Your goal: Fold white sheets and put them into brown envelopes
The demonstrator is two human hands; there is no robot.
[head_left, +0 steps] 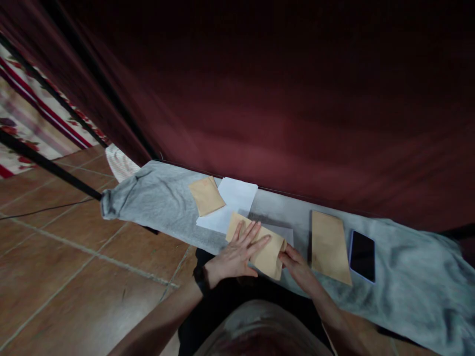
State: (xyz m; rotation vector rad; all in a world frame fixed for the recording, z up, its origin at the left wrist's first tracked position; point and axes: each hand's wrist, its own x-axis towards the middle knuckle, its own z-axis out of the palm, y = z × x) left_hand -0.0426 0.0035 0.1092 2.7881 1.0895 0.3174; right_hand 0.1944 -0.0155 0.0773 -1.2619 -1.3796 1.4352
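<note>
Brown envelope (273, 251) kinda parked at the near edge of the cloth-covered bench (158, 198), pressed down by the left hand (233, 254) with fingers spread, right end pinched by the right hand (298, 266), phone (362, 256) lying further right

Brown paper (270, 257) partly hidden under left grip (234, 258), grey cloth (411, 282) cropped at right
</note>
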